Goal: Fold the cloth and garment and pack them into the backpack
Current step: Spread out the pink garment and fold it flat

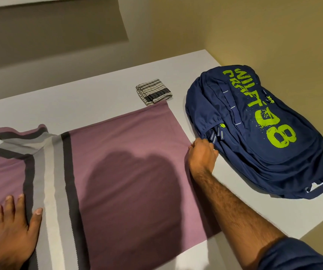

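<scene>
Mauve garment [129, 156] lay spread on the white counter [98, 94], its left side cut off by the frame. One left hand [10, 228] pressed it flat, fingers straight; the right hand [201, 154] gripped its edge, fingertips hidden, beside the navy backpack [254, 133]. The folded striped cloth [153, 91] sat beyond.

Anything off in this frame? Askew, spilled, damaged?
Nothing spilled or damaged. Minor: the far corner of the garment meets the striped cloth, seemingly overlapping its near edge; one end of the backpack seems to hang past the table edge.
</scene>
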`<state>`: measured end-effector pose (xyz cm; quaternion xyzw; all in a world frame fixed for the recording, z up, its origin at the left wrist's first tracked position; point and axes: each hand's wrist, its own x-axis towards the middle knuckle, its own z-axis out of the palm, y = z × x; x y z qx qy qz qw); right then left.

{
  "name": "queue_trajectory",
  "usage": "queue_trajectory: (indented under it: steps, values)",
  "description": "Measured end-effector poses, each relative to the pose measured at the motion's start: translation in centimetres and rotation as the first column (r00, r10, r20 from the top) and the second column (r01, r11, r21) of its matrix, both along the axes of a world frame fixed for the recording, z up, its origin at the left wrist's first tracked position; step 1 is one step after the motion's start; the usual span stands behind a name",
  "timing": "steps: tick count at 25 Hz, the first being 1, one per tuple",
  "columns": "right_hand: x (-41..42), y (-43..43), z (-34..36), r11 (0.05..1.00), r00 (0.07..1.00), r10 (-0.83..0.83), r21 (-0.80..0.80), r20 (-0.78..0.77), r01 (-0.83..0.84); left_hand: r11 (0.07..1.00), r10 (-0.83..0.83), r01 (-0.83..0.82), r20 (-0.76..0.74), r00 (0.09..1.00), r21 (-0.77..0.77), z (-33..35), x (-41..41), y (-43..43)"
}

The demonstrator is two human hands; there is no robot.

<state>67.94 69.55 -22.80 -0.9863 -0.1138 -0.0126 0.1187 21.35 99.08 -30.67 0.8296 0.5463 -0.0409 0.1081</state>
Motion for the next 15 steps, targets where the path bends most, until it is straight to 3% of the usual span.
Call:
queue_trajectory:
  steps: [2, 3, 5, 6, 7, 8, 10, 11, 12, 13, 15]
  values:
    - [-1.9, 1.2, -0.2, 0.993, 0.987, 0.119, -0.014, 0.111, -0.118, 1.000, 0.003, -0.003, 0.022, 1.000, -0.001, 0.1, 0.1, 0.0]
    - [-3.5, 2.1, -0.4, 0.965, 0.959, 0.259, 0.019, 0.117, -0.263, 1.000, 0.007, -0.007, 0.027, 1.000, -0.007, 0.2, 0.2, -0.1]
    - [-6.6, 3.3, -1.3, 0.797, 0.798, 0.602, 0.085, -0.021, -0.598, 1.000, 0.016, -0.015, 0.019, 1.000, -0.021, 0.4, 0.5, -0.2]
    - [-6.8, 3.6, -2.0, 0.727, 0.719, 0.687, 0.085, -0.107, -0.682, 0.999, 0.018, -0.018, 0.012, 1.000, -0.032, 0.4, 0.7, -0.2]
    - [-5.8, 3.7, -2.2, 0.716, 0.697, 0.696, 0.086, -0.174, -0.693, 0.999, 0.019, -0.019, -0.005, 1.000, -0.039, 0.6, 0.9, -0.2]
    - [-4.4, 3.7, -2.3, 0.776, 0.754, 0.625, 0.052, -0.203, -0.629, 0.999, 0.021, -0.022, -0.023, 1.000, -0.033, 0.7, 1.0, -0.2]
    - [-1.3, 3.3, -2.0, 0.943, 0.924, 0.303, -0.068, -0.234, -0.327, 0.999, 0.031, -0.032, -0.057, 0.998, -0.019, 1.1, 1.3, -0.2]
    - [-0.7, 3.4, -1.6, 0.969, 0.956, 0.195, -0.110, -0.219, -0.223, 0.999, 0.036, -0.037, -0.059, 0.998, -0.024, 1.4, 1.4, -0.3]
    - [-1.2, 3.9, -1.5, 0.963, 0.958, 0.225, -0.109, -0.179, -0.246, 0.999, 0.040, -0.041, -0.051, 0.998, -0.026, 1.3, 1.3, -0.4]
    - [-2.5, 4.7, -1.6, 0.922, 0.921, 0.367, -0.078, -0.131, -0.379, 0.999, 0.039, -0.040, -0.049, 0.998, -0.024, 1.4, 1.3, -0.6]
    - [-6.2, 6.5, -1.9, 0.719, 0.717, 0.685, -0.041, -0.133, -0.694, 0.999, 0.034, -0.036, -0.061, 0.998, -0.027, 1.9, 1.4, -1.1]
